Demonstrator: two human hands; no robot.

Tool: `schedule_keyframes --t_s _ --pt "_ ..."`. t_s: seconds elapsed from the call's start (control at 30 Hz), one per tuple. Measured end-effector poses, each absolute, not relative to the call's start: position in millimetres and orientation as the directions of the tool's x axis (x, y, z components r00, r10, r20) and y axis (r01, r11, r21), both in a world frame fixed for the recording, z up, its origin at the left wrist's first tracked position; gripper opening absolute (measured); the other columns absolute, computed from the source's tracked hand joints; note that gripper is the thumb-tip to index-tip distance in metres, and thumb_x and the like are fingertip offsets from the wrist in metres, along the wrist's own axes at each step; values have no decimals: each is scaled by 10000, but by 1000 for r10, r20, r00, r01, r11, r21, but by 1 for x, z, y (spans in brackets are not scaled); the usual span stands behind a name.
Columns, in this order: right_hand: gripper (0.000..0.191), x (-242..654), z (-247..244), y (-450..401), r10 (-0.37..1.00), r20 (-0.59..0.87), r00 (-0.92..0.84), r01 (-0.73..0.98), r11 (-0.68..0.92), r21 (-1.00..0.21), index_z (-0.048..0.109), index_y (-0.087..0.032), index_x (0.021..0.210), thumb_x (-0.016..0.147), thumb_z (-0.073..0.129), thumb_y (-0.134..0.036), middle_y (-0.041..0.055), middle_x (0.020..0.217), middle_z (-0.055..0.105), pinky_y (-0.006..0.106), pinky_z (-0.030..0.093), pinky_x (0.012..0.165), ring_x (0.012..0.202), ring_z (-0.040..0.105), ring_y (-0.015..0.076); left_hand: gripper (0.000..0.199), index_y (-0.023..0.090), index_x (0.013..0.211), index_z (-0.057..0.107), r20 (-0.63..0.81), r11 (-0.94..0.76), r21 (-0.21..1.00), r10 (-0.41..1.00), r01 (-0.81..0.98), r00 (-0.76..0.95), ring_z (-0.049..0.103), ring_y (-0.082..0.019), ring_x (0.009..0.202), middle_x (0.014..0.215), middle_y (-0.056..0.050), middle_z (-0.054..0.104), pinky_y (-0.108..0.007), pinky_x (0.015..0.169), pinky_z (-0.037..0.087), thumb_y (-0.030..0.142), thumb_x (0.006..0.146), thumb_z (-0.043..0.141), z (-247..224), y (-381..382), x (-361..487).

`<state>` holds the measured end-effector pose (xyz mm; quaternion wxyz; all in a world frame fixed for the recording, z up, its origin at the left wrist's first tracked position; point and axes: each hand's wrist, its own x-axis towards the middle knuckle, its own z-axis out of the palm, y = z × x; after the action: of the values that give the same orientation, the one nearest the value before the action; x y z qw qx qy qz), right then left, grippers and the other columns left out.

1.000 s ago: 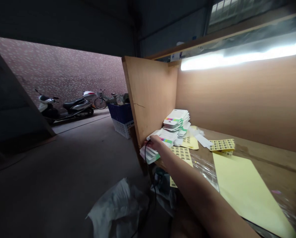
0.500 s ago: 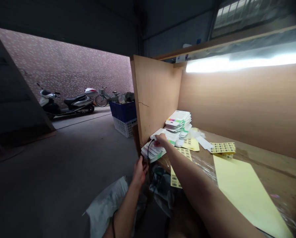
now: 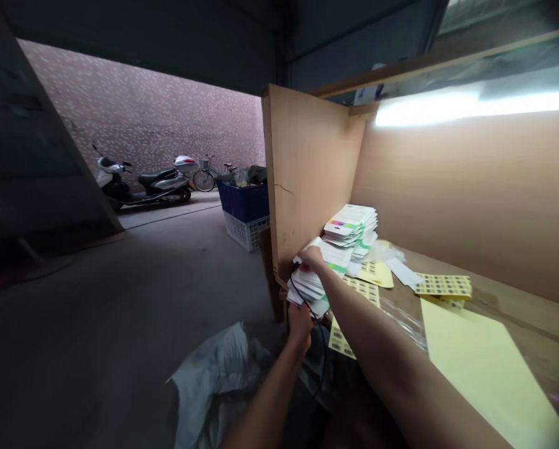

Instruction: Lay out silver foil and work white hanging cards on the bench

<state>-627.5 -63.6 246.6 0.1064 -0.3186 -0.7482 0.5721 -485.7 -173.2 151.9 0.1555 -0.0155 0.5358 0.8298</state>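
A pile of white printed packaging cards with green edges lies at the left front corner of the wooden bench. My right hand is closed over its upper left edge, its fingertips partly hidden. My left hand grips the pile's lower front edge from below, fingers mostly out of sight. A black cable runs from beside my right hand, past my left hand and down. Behind stands a taller stack of similar cards. Yellow barcode sticker sheets lie to the right of my hands.
A wooden side panel rises just left of the cards. On the bench are a large pale yellow sheet, folded stickers and clear plastic. A pale sack sits on the floor. Crates and a scooter stand farther off.
My left hand has moved up and right, from beside the bench corner to the front edge of the card pile. My right hand stays at the pile. The view has turned slightly left.
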Motion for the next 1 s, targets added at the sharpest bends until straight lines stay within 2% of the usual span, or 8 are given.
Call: schedule_keyframes --t_s 0.2,0.37,0.43,0.5,0.63,0.73,0.87,1.0 --pt "205 -627 243 -69 587 -35 -809 355 439 -826 492 -98 750 706 664 6 28 724 486 372 517 775 800 578 182 296 144 1227 499 -185 -208 941 347 -267 -919 658 -178 764 1063 -128 667 -264 619 496 205 948 421 154 -182 -487" --pt "233 -606 264 -81 581 45 -813 260 430 -864 507 -89 979 791 638 -49 62 772 536 327 497 687 777 617 216 205 108 968 563 -283 236 953 471 -189 -835 638 -278 665 794 -168 639 -421 693 494 297 973 484 164 -234 -509" --pt "224 -578 276 -94 520 72 -851 152 375 -915 469 -118 1139 930 538 -162 55 774 573 290 465 552 630 612 198 124 130 859 576 -156 340 941 427 -2 -891 639 -330 865 854 -185 636 -480 890 439 238 919 568 174 -260 -507" --pt "172 -531 285 -107 412 137 -901 8 331 -944 464 -164 1147 1006 471 -262 22 754 588 264 418 453 530 582 180 141 160 977 620 41 373 907 380 194 -924 584 -351 1080 1036 -179 644 -468 1016 342 262 962 524 185 -282 -491" --pt "305 -390 265 -110 231 329 -915 -240 344 -908 537 -151 958 1006 555 -451 22 663 554 260 411 456 508 539 149 319 196 1271 610 342 318 831 355 456 -870 584 -238 1126 1271 -109 610 -323 992 399 365 1032 482 192 -302 -419" --pt "299 -273 210 -85 311 182 -933 -32 429 -903 611 -166 1047 982 610 -458 57 768 603 269 486 600 662 587 155 230 230 1159 667 280 203 877 519 435 -807 604 -164 1089 1168 -48 650 -253 967 433 344 1034 512 178 -310 -351" --pt "589 -127 139 -47 674 -297 -676 429 33 -903 580 -228 1184 818 714 -670 65 815 605 284 459 570 680 559 179 266 214 1200 691 61 110 935 886 336 -460 629 -145 1083 1135 -19 687 -239 985 436 309 1044 498 179 -334 -282" --pt "858 -12 115 -38 853 -460 -247 599 -239 -764 620 -237 1086 516 761 -863 136 907 648 337 516 655 765 617 234 423 272 1441 590 -110 140 940 988 312 -112 546 -175 1279 1359 -13 610 -258 1114 356 309 1022 547 246 -356 -276"
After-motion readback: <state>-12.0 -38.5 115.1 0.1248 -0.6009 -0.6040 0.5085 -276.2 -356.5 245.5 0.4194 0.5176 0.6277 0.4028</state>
